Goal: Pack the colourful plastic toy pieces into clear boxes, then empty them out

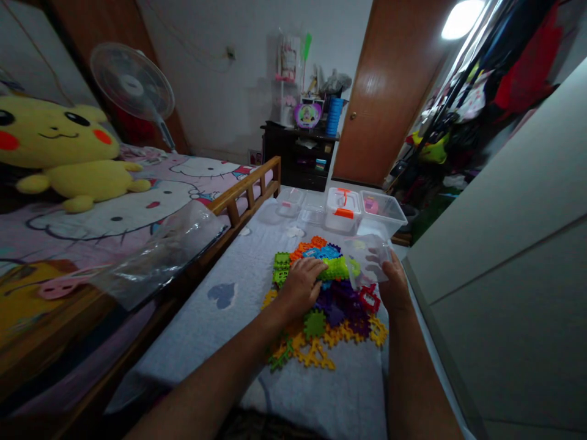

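Note:
My right hand [395, 284] grips a clear plastic container [369, 256] from its right side, its fingers showing through the wall. The container is tilted, with its left side toward a row of lime-green interlocking blocks [334, 269]. My left hand [302, 282] is closed around the left end of that row. Below and around both hands lies a pile of gear-edged pieces: purple blocks [339, 305], yellow blocks [316, 353], orange blocks [302, 249], blue blocks [328, 251] and a red block [369, 299]. A green square block [314, 324] sits near the front.
A lidded box with orange clasps [343, 208] and an open clear bin [385, 211] stand at the table's far end. A wooden bed rail [245, 195] runs along the left, with a plastic bag [160, 253] over it. A white cabinet [504, 256] borders the right.

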{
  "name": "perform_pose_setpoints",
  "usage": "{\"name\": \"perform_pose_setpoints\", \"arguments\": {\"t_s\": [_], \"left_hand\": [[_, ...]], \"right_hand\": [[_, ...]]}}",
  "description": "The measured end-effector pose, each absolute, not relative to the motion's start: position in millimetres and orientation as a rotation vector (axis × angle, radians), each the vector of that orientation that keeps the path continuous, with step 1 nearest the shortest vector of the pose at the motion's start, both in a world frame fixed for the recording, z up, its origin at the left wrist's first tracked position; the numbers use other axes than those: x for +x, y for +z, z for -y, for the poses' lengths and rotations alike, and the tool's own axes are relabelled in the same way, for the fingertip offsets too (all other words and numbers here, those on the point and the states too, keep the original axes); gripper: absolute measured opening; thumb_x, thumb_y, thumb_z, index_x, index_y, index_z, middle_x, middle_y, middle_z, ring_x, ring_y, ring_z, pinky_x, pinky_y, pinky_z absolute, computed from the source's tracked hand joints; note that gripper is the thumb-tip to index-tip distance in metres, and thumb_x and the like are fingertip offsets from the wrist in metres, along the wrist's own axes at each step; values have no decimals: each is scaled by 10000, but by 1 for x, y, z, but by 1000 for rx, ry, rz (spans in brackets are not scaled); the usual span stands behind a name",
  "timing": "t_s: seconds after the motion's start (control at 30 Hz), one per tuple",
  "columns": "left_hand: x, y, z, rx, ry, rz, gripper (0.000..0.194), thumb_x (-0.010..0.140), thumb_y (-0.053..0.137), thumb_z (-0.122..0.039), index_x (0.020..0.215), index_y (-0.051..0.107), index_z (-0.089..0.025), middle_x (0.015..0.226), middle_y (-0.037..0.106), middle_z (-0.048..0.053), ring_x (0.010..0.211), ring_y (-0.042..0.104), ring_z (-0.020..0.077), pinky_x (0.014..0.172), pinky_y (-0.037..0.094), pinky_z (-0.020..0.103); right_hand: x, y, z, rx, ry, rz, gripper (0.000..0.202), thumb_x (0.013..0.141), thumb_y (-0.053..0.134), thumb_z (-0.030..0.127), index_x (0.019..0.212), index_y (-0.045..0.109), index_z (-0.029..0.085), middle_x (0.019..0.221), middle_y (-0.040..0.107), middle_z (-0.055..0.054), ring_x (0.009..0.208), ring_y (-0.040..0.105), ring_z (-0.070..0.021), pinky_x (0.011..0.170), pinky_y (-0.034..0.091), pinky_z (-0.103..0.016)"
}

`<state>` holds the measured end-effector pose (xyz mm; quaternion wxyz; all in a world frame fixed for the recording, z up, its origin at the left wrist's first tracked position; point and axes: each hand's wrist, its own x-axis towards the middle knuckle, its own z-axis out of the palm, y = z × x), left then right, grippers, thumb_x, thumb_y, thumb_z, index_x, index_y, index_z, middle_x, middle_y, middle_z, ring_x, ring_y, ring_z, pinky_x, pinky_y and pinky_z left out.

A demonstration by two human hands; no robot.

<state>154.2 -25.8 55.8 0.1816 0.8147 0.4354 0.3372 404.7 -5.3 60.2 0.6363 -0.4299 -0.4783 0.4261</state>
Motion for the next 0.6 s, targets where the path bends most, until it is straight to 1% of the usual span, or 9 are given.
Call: {"name": "perform_pose_setpoints", "arguments": {"t_s": [0.07,0.13,0.23,0.33,0.47,0.53,0.6], "left_hand": [[154,55,26,2458,906,-1286,471,810,544,-52,1244,637,-208,1280,644,98,1242,527,277,1137,348,504],[152,56,26,2549,863,-1359,491,813,517,-25,1250,633,-215,1261,643,97,1242,520,280,1147,324,521],[149,59,27,2605,818,-1441,488,813,507,-17,1242,633,-212,1233,642,101,1238,518,286,1163,289,541],[145,61,27,2614,802,-1482,452,804,527,-31,1213,643,-185,1169,651,112,1199,535,288,1167,291,529],[139,59,27,2575,822,-1484,432,792,532,-39,1189,644,-170,1114,676,107,1122,578,279,1163,294,531],[137,57,26,2522,867,-1412,418,782,532,-32,1156,653,-175,1088,692,98,1084,597,270,1129,339,524],[136,59,28,2444,921,-1307,366,779,541,-34,1087,671,-183,1039,701,86,1041,608,261,1061,411,497]], "right_hand": [[409,61,6,-978,920,1025,490,767,665,577,1155,673,279,1153,685,-56,964,641,-233,762,515,-337],[410,60,5,-958,899,949,469,788,626,603,1120,689,277,1129,696,-55,945,644,-223,764,510,-338],[408,58,3,-902,956,815,479,790,604,639,1095,700,283,1080,718,-50,933,657,-221,791,520,-359],[407,57,1,-833,1022,702,481,780,616,644,1073,711,275,1031,733,-40,906,674,-217,805,539,-368],[408,57,1,-786,1106,637,573,780,571,716,1073,718,246,975,750,-59,874,705,-248,810,566,-417],[407,58,1,-773,1165,642,617,781,554,745,1091,712,236,968,758,-74,857,719,-262,819,573,-446],[401,60,3,-763,1221,668,639,780,558,758,1107,706,230,964,767,-83,847,731,-271,840,575,-470]]}}
